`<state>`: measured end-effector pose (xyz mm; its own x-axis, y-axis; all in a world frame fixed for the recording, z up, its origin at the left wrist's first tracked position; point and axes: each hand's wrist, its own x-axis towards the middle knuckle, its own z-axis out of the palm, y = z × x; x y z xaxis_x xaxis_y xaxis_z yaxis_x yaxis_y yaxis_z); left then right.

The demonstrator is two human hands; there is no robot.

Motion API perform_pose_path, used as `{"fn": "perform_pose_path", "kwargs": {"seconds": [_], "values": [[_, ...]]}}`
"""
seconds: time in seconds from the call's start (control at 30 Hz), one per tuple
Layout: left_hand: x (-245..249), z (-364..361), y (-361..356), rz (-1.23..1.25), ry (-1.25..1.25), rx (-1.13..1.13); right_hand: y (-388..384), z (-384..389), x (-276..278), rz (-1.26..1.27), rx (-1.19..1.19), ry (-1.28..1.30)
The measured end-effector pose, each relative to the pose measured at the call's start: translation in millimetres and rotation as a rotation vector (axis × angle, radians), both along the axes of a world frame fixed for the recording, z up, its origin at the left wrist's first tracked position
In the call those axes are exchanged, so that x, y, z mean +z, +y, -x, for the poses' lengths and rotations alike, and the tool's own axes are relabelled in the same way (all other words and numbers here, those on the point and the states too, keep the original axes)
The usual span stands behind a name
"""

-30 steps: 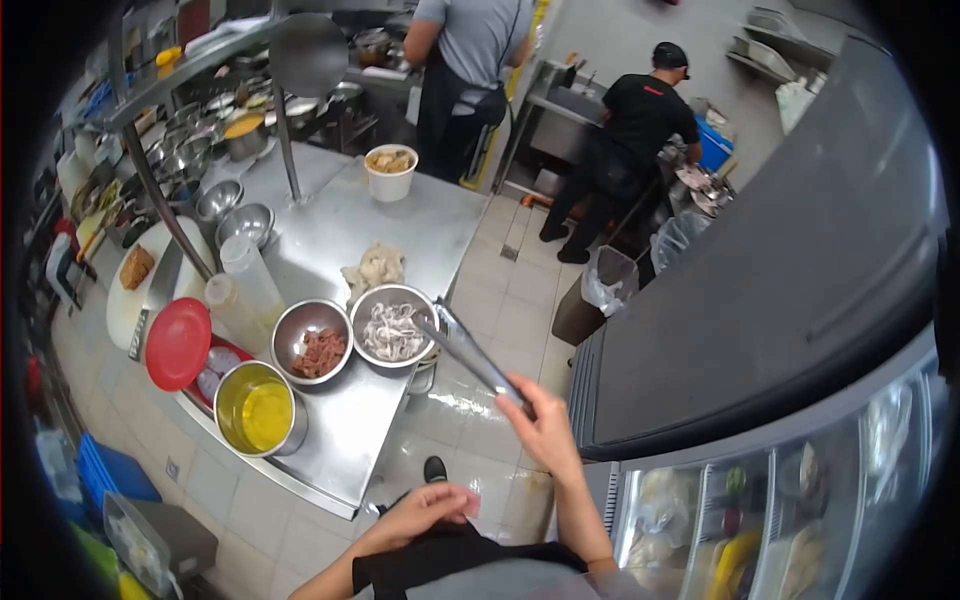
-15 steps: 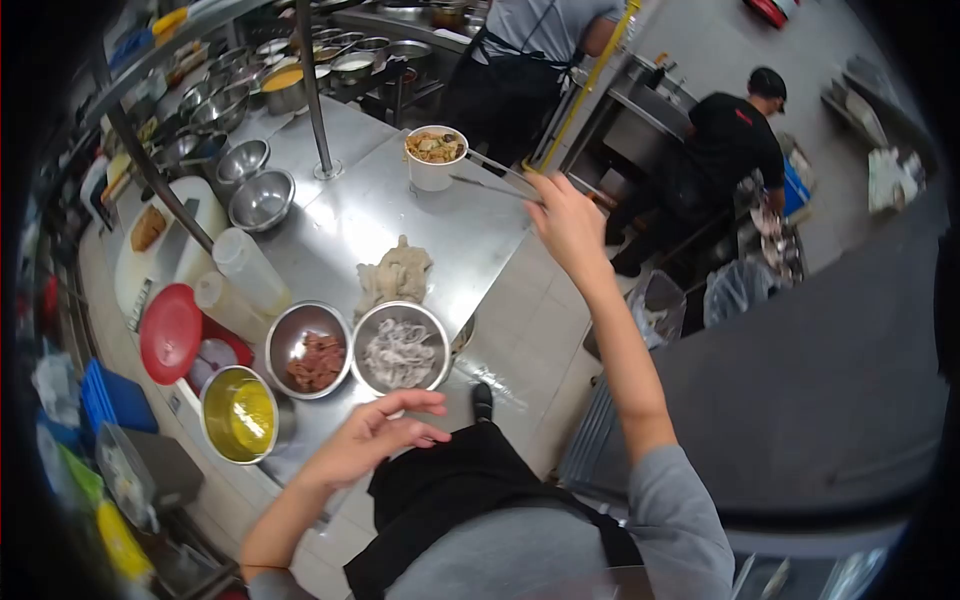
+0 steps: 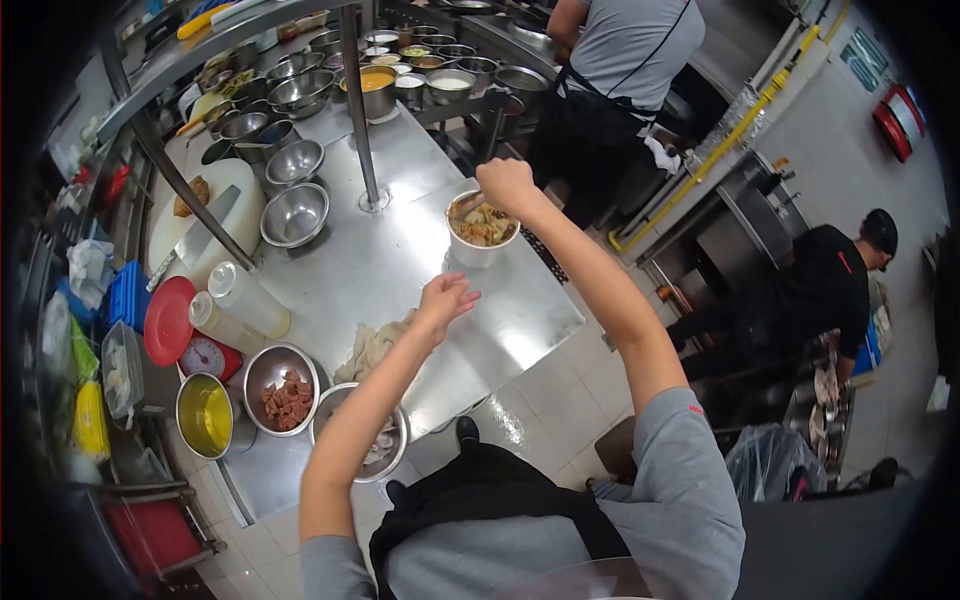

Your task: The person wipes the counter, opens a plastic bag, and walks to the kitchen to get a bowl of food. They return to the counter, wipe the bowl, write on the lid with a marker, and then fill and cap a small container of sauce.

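While the right hand (image 3: 507, 187) is wrapped around tongs (image 3: 467, 205) at the white tub of food (image 3: 480, 252), upper centre, the left hand (image 3: 447, 303) hangs near it, empty, fingers loosely parted; a light pinch and a steadied tub would limit spills.

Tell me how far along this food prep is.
Looks done: the meat lies in pieces in a steel bowl. In hand: the right hand appears to work tongs in the food-filled white tub; the left hand looks empty. Perhaps left: using that meat and the pale pieces in the next bowl, though their destination isn't shown.
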<state>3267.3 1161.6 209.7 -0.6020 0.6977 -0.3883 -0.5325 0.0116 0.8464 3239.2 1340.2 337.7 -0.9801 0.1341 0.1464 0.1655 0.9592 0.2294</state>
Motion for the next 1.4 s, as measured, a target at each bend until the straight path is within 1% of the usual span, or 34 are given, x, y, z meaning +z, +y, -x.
{"fn": "perform_pose_path", "kwargs": {"seconds": [0.07,0.1,0.2,0.23,0.33,0.37,0.4,0.47,0.53,0.57,0.6,0.67,0.73,0.77,0.8,0.83,0.93,1.03,1.07,1.1,1.17,1.2,1.27,1.3,1.4], "values": [[-7.4,7.9,41.3,0.063,-0.021,0.166,11.5,-2.9,-10.1,0.012,0.063,-0.039],[-13.7,10.5,59.1,0.092,-0.03,0.247,14.3,-5.3,-12.7,0.034,0.057,-0.07],[-32.3,15.6,98.8,0.119,0.087,0.428,25.7,-14.9,-7.5,0.058,0.11,-0.153],[-36.5,13.8,104.5,0.073,0.09,0.474,30.1,-17.4,-3.0,0.087,0.108,-0.181],[-34.8,11.0,103.6,0.024,0.024,0.438,44.6,-27.3,24.1,0.123,0.077,-0.228],[-36.3,8.8,100.8,0.023,0.017,0.445,51.4,-31.6,34.7,0.163,0.03,-0.218],[-38.5,6.1,97.0,0.021,0.014,0.451,58.9,-36.3,49.9,0.228,0.025,-0.254],[-41.0,1.0,81.7,0.041,0.014,0.424,90.5,-36.8,62.3,0.417,0.098,-0.277],[-38.1,-7.0,55.2,0.081,0.01,0.362,126.1,-24.4,58.2,0.606,0.076,-0.352],[-30.4,-14.4,40.7,0.093,0.015,0.334,142.0,-16.0,49.3,0.681,-0.008,-0.388],[-26.0,-20.2,27.1,0.103,0.02,0.306,149.6,-10.4,28.8,0.649,-0.006,-0.326],[-43.3,-26.2,4.3,0.125,0.041,0.29,161.6,-2.6,-17.7,0.579,-0.005,-0.2],[-32.2,-33.1,-8.4,0.138,0.006,0.287,146.6,-5.1,-61.0,0.588,-0.084,-0.097],[-25.1,-36.4,-12.7,0.146,-0.013,0.29,138.9,-6.8,-80.7,0.543,-0.059,-0.054],[-22.5,-37.9,-14.1,0.137,-0.016,0.286,136.0,-5.1,-98.2,0.608,-0.057,-0.065],[-20.8,-38.8,-15.6,0.127,-0.018,0.285,133.3,-2.0,-116.0,0.601,-0.056,-0.042],[-9.6,-47.0,-20.6,0.11,-0.022,0.312,123.6,-2.6,-135.8,0.641,-0.063,-0.003],[-9.6,-57.6,-19.7,0.091,-0.072,0.354,124.9,-7.6,-125.6,0.699,-0.031,0.036],[-12.1,-63.2,-19.2,0.086,-0.099,0.366,126.1,-12.9,-116.4,0.717,-0.015,0.049],[-19.3,-67.2,-15.4,0.049,-0.103,0.387,123.3,-23.0,-96.1,0.728,-0.008,0.045],[-35.1,-68.0,-7.0,0.047,-0.066,0.427,126.0,-42.9,-65.6,0.807,0.056,-0.022],[-38.6,-68.4,-4.4,0.047,-0.049,0.446,124.1,-54.6,-49.8,0.857,0.084,-0.059],[-37.0,-65.8,-2.4,0.052,-0.053,0.46,114.6,-80.0,-19.9,0.874,0.191,-0.137],[-36.7,-62.8,-3.5,0.06,-0.055,0.449,110.9,-88.5,-10.4,0.882,0.243,-0.173],[-37.2,-57.3,-10.2,0.08,-0.03,0.431,105.0,-97.1,0.6,0.921,0.247,-0.263]]}}
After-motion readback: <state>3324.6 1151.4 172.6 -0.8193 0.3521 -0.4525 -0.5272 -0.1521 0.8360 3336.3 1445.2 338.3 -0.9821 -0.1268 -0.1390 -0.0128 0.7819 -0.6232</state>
